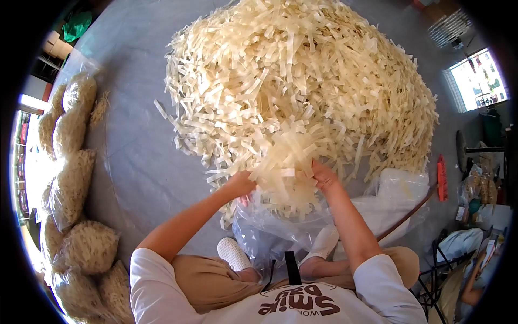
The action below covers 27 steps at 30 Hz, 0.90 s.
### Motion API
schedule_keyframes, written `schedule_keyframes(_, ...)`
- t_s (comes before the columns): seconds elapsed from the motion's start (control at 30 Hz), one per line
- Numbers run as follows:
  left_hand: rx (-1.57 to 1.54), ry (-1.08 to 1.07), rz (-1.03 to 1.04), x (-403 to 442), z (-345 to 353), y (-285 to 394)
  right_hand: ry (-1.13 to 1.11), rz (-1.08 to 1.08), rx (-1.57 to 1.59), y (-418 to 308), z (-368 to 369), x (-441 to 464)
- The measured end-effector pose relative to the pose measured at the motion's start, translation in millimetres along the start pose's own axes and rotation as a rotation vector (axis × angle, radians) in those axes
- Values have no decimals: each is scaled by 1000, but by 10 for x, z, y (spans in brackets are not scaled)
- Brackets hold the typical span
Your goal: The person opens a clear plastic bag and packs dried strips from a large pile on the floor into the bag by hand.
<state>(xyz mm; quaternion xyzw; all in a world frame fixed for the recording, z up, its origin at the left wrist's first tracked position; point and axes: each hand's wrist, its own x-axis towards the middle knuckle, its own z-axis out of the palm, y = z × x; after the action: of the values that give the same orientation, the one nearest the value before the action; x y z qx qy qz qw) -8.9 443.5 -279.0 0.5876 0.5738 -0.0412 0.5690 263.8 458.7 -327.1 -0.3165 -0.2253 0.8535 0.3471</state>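
Note:
A large heap of flat, pale cream strips [302, 70] lies on the floor covering in front of me. My left hand [242, 185] and my right hand [324, 175] are at its near edge, with a loose bundle of strips [286, 162] gathered between them. Both hands have curled fingers closed on the sides of this bundle; some fingertips are hidden among the strips. Directly below, a clear plastic bag [259, 229] lies between my feet, with strips at its mouth. Whether either hand also grips the bag's rim, I cannot tell.
Several filled clear bags [73, 183] are stacked along the left. Folded plastic sheeting [402, 186], a wooden stick [407, 213] and a red object [442, 178] lie to the right. Another person's arm [475, 281] shows at lower right, near dark chair frames [434, 270].

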Motion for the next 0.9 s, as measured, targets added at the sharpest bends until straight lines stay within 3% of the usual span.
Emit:
schedule_keyframes(0.07, -476, -192, -317, -5, -214, -86, 88, 235, -262, 73, 69, 29)
schedule_keyframes(0.13, -514, -138, -312, 22, -306, -392, 0, 401, -641, 85, 429, 37)
schedule_keyframes(0.2, -552, -87, -314, 38, -315, -502, -129, 432, -1116, 310, 465, 117)
schedule_keyframes(0.33, -446, -114, -328, -135, -415, -356, -284, 448, -1188, 563, 702, 103)
schedule_keyframes(0.4, -438, -165, -298, -171, -474, -316, -633, 739, -1238, 609, 829, 128)
schedule_keyframes(0.47, -374, -235, -298, -182, -546, -245, -705, 877, -1206, 646, 897, 105)
schedule_keyframes(0.57, -215, -301, -342, -123, -643, -264, -784, 822, -1406, 758, 798, 119)
schedule_keyframes(0.63, -103, -334, -348, -95, -622, -330, -770, 547, -1479, 877, 627, 212)
schedule_keyframes(0.67, -69, -347, -339, -86, -597, -338, -782, 546, -1479, 909, 602, 227)
schedule_keyframes(0.73, -39, -356, -337, -96, -582, -343, -662, 239, -1554, 861, 715, 221)
schedule_keyframes(0.87, -229, -400, -309, -190, -703, -182, -614, 177, -1563, 908, 1047, 203)
schedule_keyframes(0.9, -211, -383, -278, -207, -722, -175, -602, 351, -1559, 934, 1097, 187)
